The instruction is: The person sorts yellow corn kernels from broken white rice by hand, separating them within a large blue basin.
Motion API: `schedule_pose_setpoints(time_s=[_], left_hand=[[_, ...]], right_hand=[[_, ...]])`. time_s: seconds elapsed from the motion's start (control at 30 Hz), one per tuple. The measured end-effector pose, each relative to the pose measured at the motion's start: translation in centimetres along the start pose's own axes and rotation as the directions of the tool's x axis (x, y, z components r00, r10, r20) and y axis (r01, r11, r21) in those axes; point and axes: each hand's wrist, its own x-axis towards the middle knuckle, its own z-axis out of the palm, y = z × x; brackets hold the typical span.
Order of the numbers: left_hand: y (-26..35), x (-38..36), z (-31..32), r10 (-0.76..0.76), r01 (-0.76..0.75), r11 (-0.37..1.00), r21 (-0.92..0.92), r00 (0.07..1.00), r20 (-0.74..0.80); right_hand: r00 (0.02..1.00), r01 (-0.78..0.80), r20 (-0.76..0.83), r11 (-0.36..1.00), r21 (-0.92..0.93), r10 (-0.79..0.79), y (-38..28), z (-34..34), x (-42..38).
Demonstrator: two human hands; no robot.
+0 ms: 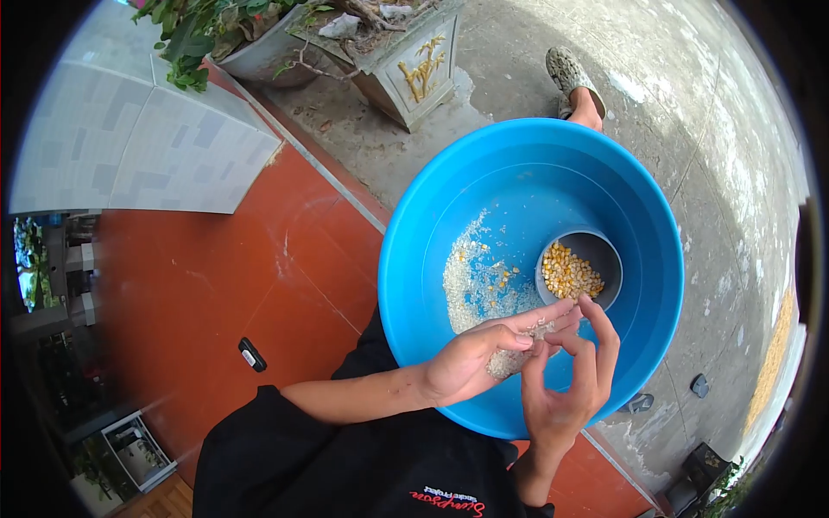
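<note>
A large blue basin (414,173) rests against my lap. White rice grains (462,289) are spread over its left floor, with a few corn kernels among them. On the basin's right side stands a grey bowl (611,268) with yellow corn kernels (568,272) in it. My left hand (475,358) is held palm up over the basin, cupping a small heap of rice grains (503,363). Thumb and forefinger of my right hand (566,388) are pinched together at the left palm's rice. What they hold is too small to make out.
A square planter (406,86) and a round pot (272,56) with plants stand beyond the basin. A tiled wall block (147,129) is at left. A small black device (252,355) lies on the red floor. A shod foot (574,82) shows past the basin.
</note>
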Motion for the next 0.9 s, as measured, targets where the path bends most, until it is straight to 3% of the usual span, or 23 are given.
schedule_pose_setpoints(time_s=[0.23, 0.33, 0.43, 0.53, 0.63, 0.9], left_hand=[[-0.5, -0.3, -0.8, 0.054, -0.051, 0.995, -0.081, 0.998, 0.042], [-0.5, -0.3, -0.9, 0.032, -0.03, 0.998, -0.054, 0.999, 0.037], [0.1, -0.3, -0.8, 0.013, -0.012, 1.0, -0.027, 0.999, 0.032], [0.0, -0.2, -1.0, 0.023, -0.023, 0.999, -0.041, 1.0, 0.018], [0.2, -0.2, -0.8, 0.024, -0.023, 0.998, -0.051, 1.0, 0.013], [0.5, -0.2, -0.8, 0.022, -0.023, 0.999, -0.034, 1.0, -0.019]], right_hand=[[0.975, -0.12, -0.175, 0.987, 0.105, 0.137, 0.8, 0.2, -0.2], [0.986, -0.137, -0.059, 0.952, 0.275, 0.159, 0.7, 0.3, -0.3], [0.999, 0.001, 0.035, 0.989, 0.146, -0.006, 0.4, 0.3, -0.2], [0.996, 0.058, 0.059, 0.99, 0.129, -0.067, 0.3, 0.4, -0.1], [0.999, 0.022, 0.04, 0.989, 0.146, -0.029, 0.4, 0.6, -0.1], [0.979, 0.117, 0.154, 0.988, 0.102, -0.131, 0.5, 0.4, 0.2]])
